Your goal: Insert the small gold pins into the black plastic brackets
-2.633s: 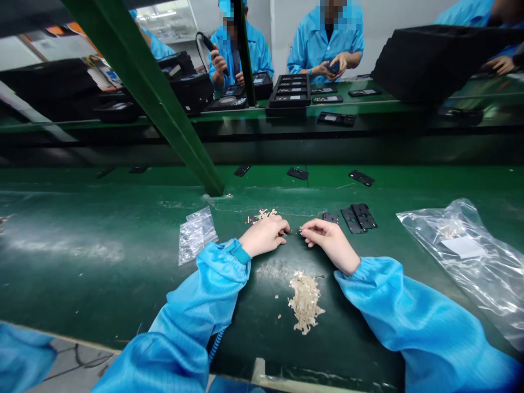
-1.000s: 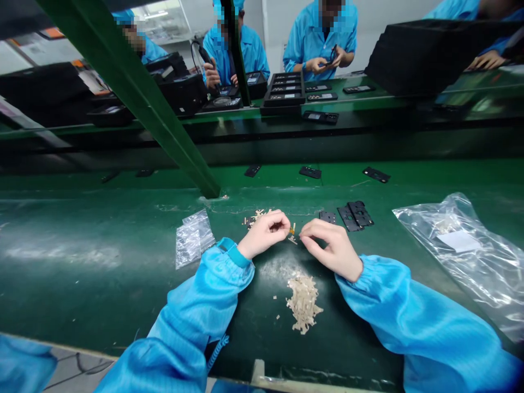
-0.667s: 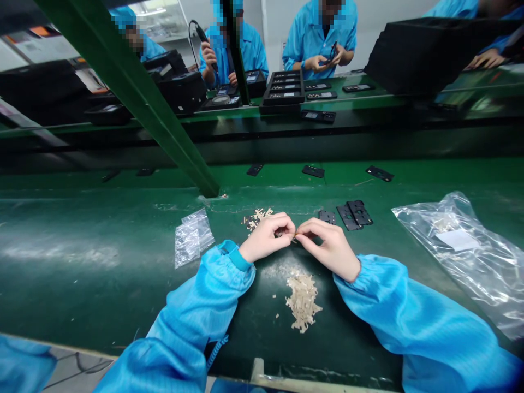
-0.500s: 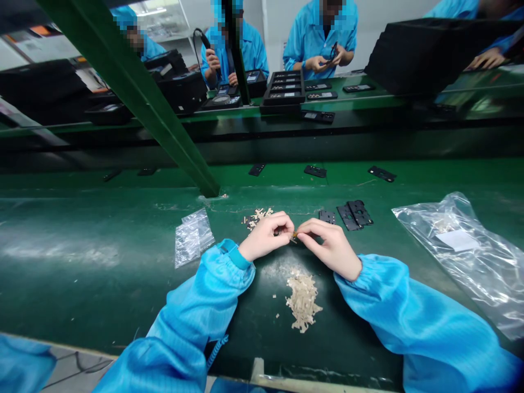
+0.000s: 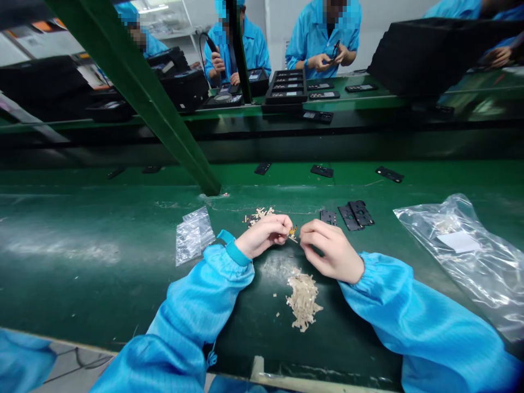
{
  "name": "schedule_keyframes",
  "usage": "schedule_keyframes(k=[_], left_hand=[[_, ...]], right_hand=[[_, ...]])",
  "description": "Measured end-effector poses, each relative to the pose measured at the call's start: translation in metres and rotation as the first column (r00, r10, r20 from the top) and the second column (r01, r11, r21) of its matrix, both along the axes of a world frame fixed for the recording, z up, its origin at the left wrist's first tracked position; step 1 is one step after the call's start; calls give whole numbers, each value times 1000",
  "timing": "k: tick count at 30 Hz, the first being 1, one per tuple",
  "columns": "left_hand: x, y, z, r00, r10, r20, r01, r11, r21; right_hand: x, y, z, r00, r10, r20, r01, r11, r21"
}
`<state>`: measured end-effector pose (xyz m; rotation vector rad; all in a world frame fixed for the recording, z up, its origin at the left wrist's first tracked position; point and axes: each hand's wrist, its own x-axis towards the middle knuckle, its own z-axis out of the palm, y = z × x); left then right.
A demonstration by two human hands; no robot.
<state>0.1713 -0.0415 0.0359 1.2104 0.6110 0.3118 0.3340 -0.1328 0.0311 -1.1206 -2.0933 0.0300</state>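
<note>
Left fingertips pinch a small amber piece (image 5: 292, 232) above the green bench (image 5: 135, 295).
Left hand (image 5: 265, 236) has thumb and fingers together; right hand (image 5: 332, 251) curls just beside the piece, its grip unclear. Nearer the wearer lies a pale pile (image 5: 303, 301); to the right, a clear bag (image 5: 493, 273) contains pale bits and a white label (image 5: 459, 242), unreadable; beyond, a black tray (image 5: 284, 100) holds dark devices.
</note>
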Motion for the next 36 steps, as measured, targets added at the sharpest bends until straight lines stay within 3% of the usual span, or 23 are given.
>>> schedule_keyframes(k=[5,9,12,17,20,22,25,28,30,33,34,36], left_hand=[[2,-14,6,997,-42,-59,42,999,4],[8,-6,9,979,-35,-202,66,986,150],[20,35,9,928,110,-356,30,930,366],[51,122,6,706,505,-497,-34,725,688],[69,144,1,601,613,-514,-14,651,759],[76,150,-2,574,634,-519,1,633,774],[78,155,1,597,613,-518,6,642,767],[69,152,12,683,551,-479,-26,675,738],[59,139,21,758,497,-423,-62,699,712],[38,99,31,891,381,-248,-151,764,628],[32,82,33,951,302,-64,-232,838,493],[24,48,33,948,253,192,-288,941,180]], right_hand=[[-1,-2,-1,990,-137,18,136,989,65],[1,1,-3,982,-185,-34,187,980,68],[3,5,-3,968,-207,-139,212,977,22],[6,10,-4,960,-195,-199,190,981,-46],[7,11,-5,954,-204,-222,193,979,-71],[8,11,-5,949,-209,-235,195,977,-83],[9,12,-5,942,-220,-251,204,975,-91],[8,13,-4,935,-232,-268,212,972,-103],[8,13,-3,929,-231,-288,205,972,-118],[7,13,1,923,-202,-328,166,977,-134],[6,13,3,918,-183,-351,141,980,-140],[4,10,8,898,-133,-419,70,984,-162]])
